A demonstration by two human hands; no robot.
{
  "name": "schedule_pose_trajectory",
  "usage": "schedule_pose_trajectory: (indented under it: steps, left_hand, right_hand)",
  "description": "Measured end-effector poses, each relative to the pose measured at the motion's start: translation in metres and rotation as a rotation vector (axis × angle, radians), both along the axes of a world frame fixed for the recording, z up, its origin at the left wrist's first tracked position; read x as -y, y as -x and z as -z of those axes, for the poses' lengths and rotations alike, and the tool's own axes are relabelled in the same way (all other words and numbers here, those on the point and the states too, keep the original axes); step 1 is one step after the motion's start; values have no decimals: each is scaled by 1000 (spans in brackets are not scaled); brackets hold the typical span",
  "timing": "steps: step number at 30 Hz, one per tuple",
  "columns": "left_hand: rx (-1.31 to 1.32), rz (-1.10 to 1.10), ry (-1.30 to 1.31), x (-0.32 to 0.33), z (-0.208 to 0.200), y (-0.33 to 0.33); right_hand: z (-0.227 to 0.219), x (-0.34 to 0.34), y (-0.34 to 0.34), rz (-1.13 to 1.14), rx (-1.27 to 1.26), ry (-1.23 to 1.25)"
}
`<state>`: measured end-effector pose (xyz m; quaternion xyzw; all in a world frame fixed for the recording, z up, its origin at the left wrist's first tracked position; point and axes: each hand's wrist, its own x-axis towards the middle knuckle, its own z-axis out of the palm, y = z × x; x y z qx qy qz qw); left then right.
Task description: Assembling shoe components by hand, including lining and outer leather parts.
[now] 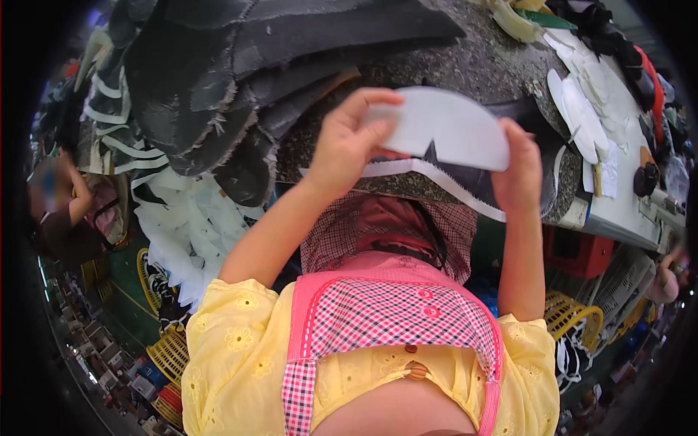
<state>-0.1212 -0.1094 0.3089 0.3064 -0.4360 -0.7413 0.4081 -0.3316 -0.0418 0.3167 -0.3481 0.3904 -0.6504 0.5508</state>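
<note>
A white half-moon sheet piece (443, 123) with a small V-shaped notch in its lower edge is held up between my hands. My left hand (350, 138) pinches its left end between thumb and fingers. At its right end my right hand (520, 166) grips it, a little blurred. Beneath the white piece lies a black sheet piece (534, 120) with a white, jagged-edged strip along its near side, partly hidden. I cannot tell whether the two pieces touch.
Large black cut pieces (182, 80) are stacked at the far left of the speckled table (502, 54). White pieces (578, 112) lie to the right, and white sheets (189, 225) hang at the left. Yellow baskets (571, 316) stand below. Another person (62, 196) is at the left.
</note>
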Motion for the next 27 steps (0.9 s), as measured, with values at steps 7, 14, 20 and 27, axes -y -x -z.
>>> schedule_pose_trajectory:
  steps: [7,14,20,27]
  left_hand:
    - [-328,-43,-236,33,4,-2]
    - [-250,-161,-353,15,32,-13]
    - [-198,-173,-299,18,36,-16]
    - [-238,-190,-282,17,42,-28]
  right_hand:
    - [7,3,-5,94,-1227,-95]
    - [20,11,-4,40,-1552,-78]
    - [19,29,-15,-125,-1886,26]
    - [-10,12,7,-306,-950,-62]
